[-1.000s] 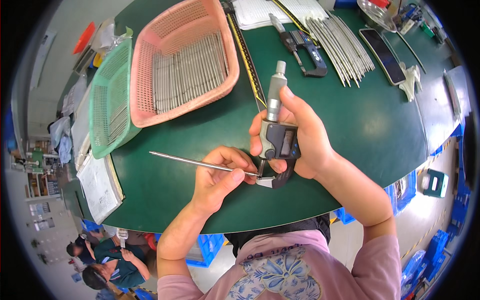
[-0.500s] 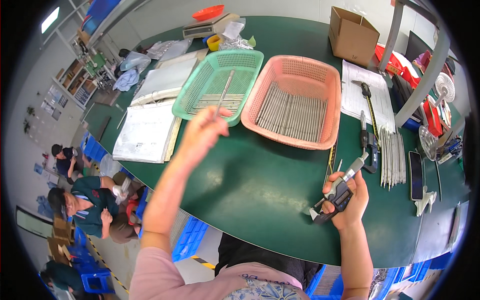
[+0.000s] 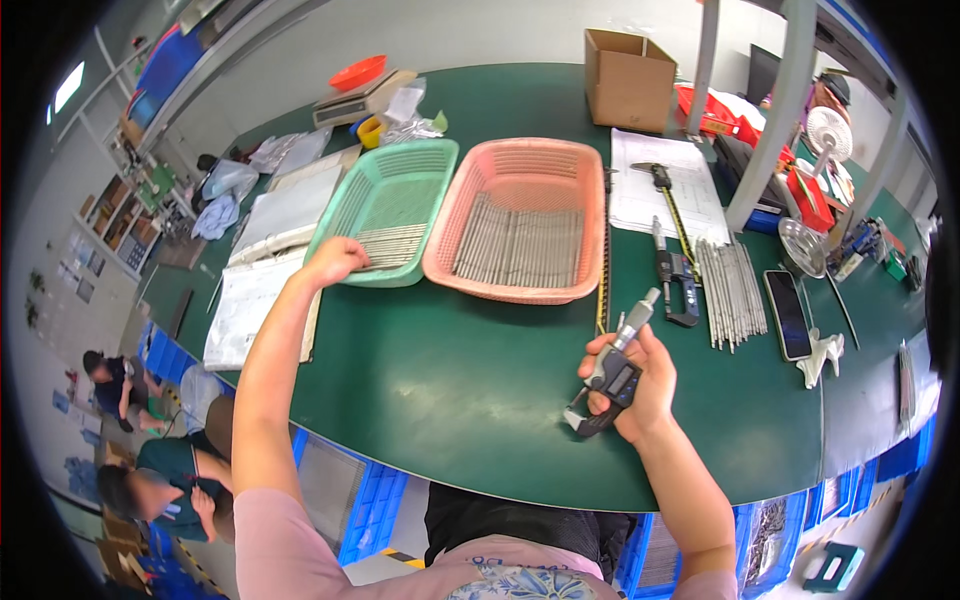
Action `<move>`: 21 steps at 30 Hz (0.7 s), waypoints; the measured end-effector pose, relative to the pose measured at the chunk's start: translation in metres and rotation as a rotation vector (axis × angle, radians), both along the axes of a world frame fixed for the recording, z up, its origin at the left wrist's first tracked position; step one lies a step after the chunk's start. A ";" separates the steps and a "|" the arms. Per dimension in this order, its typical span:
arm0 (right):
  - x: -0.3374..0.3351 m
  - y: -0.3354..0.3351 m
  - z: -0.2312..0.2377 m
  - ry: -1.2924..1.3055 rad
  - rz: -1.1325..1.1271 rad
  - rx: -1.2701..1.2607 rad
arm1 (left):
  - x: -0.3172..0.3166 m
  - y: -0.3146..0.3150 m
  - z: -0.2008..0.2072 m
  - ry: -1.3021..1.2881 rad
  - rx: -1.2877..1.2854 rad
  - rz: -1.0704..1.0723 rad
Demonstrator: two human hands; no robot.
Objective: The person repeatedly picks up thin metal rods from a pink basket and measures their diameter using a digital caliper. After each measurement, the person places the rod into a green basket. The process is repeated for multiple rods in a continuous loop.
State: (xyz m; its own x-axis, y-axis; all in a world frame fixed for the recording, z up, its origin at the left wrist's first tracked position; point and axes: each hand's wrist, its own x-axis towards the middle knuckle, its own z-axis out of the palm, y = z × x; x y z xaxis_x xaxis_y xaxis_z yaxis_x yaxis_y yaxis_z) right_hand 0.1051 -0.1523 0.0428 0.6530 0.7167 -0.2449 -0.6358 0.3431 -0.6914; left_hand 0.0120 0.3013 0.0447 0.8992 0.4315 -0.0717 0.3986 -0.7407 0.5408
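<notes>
My left hand (image 3: 338,262) reaches over the near left rim of the green plastic basket (image 3: 402,164). Its fingers are pinched at the end of a metal rod, among several thin grey rods (image 3: 393,243) lying side by side in that basket; the fingers partly hide the grip. A digital micrometer (image 3: 618,378) with a dark frame and silver thimble rests in my right hand (image 3: 650,385), fingers closed around it above the table. The micrometer's jaws hold no rod. Beside the green basket stands a pink basket (image 3: 590,200) with many parallel metal rods (image 3: 518,243).
Right of the baskets lie a second micrometer (image 3: 680,290), a caliper (image 3: 660,178) on paper, a bundle of rods (image 3: 732,295) and a phone (image 3: 790,315). Papers (image 3: 255,310) lie left. A cardboard box (image 3: 628,85) and scale (image 3: 362,98) stand behind. Co-workers sit at far left.
My left hand has gone from holding a rod upright in the air down into the green basket's near left corner. The micrometer stays in my right hand. The whole view has shifted.
</notes>
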 end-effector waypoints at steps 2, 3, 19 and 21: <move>-0.001 0.002 -0.002 -0.001 0.008 -0.007 | 0.001 0.000 -0.001 0.063 0.084 -0.003; -0.002 0.002 -0.002 -0.003 0.015 0.002 | 0.003 -0.002 0.001 0.027 0.118 0.009; -0.008 0.000 -0.004 0.009 0.111 0.021 | 0.215 -0.200 0.000 -0.072 0.579 -0.531; -0.005 -0.002 -0.010 0.002 0.100 0.030 | 0.224 -0.214 -0.006 -0.083 0.467 -0.537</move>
State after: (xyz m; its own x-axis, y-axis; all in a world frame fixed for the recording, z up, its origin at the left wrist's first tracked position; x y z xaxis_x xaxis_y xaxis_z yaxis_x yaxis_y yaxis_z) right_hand 0.1000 -0.1547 0.0326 0.5772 0.7854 -0.2234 -0.6694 0.2985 -0.6803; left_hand 0.2355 0.0876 0.0386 0.9905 -0.1037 0.0902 -0.1152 -0.9845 0.1323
